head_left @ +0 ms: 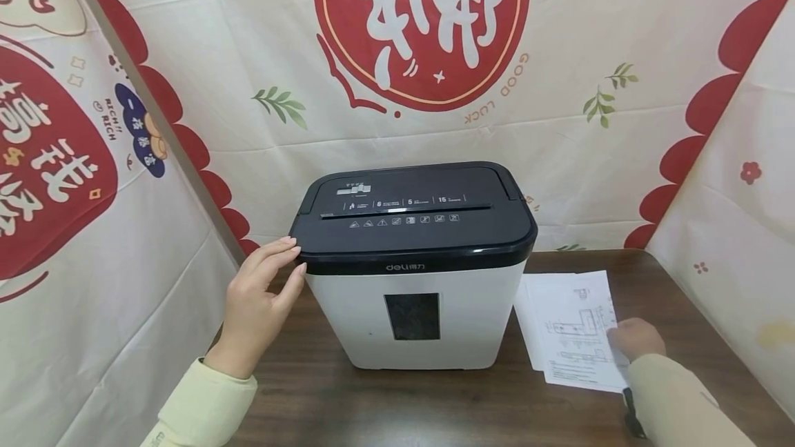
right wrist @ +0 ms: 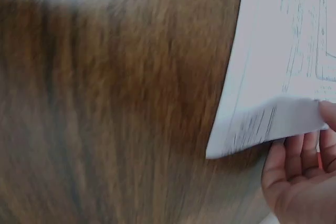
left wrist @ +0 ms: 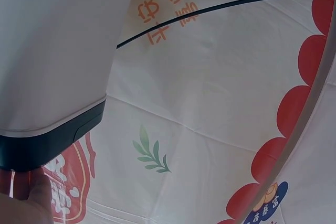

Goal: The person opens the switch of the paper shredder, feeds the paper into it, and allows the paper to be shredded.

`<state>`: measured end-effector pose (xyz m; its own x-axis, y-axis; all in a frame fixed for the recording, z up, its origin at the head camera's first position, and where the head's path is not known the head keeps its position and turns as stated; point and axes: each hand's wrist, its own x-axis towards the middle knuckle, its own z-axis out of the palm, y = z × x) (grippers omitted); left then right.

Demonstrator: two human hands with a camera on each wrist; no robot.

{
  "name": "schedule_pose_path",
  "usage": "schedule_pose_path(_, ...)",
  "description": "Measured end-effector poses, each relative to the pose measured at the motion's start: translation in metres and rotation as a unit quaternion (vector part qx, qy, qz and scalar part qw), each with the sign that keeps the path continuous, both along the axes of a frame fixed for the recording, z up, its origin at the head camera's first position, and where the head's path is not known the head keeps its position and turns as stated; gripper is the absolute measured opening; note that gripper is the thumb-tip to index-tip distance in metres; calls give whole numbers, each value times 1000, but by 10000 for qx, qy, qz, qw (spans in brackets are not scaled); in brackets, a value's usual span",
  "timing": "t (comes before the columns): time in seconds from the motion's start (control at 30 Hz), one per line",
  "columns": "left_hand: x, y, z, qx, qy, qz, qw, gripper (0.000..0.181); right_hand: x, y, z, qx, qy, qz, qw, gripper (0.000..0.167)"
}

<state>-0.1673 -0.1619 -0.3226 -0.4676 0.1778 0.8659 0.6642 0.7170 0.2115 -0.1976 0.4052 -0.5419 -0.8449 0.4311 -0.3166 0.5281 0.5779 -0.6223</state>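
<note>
Right grip (head_left: pixel 638 339) pinches the edge of the paper (head_left: pixel 574 333) on the tabletop (head_left: pixel 385 405), beside the shredder (head_left: pixel 335 305); left grip (head_left: pixel 256 302) rests, fingers relaxed, against its lid (head_left: pixel 410 238). Lifting by this edge alone could crease the paper.

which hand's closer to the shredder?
Left. The left hand rests against the left front corner of the shredder; the right hand is apart from it, off to the right, pinching the edge of the papers.
</note>
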Motion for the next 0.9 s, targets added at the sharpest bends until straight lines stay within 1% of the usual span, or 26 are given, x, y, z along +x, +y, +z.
schedule_pose_path(0.07, 0, 0, 0, 21, -7, 10, 10000, 33, -1, 4, -3, 8, 84, 31, 10000, 47)
schedule_pose_path(0.17, 1, -1, 0, 27, -46, 61, 10000, 32, 0, 6, -1, 12, 193, 106, 9998, 47)
schedule_pose_path(0.3, 2, -2, 0, 35, -95, 126, 9999, 32, 5, 5, 6, -112, 282, 157, 9994, 48)
schedule_pose_path(0.4, 3, -3, 0, 37, -71, 134, 9999, 32, 10, 4, 13, -208, 353, 133, 9991, 49)
schedule_pose_path(0.57, 5, -3, 3, -34, -53, 148, 9999, 32, 17, 2, 23, -369, 451, 73, 9983, 52)
schedule_pose_path(0.63, 6, -3, 5, -53, -108, 161, 9998, 32, 19, 3, 26, -464, 455, 52, 9979, 53)
schedule_pose_path(0.8, 8, -4, 6, -32, -297, 165, 9994, 32, 22, 9, 29, -630, 508, 182, 9966, 59)
schedule_pose_path(0.9, 9, -5, 5, -18, -409, 168, 9990, 31, 28, 14, 33, -712, 514, 369, 9955, 65)
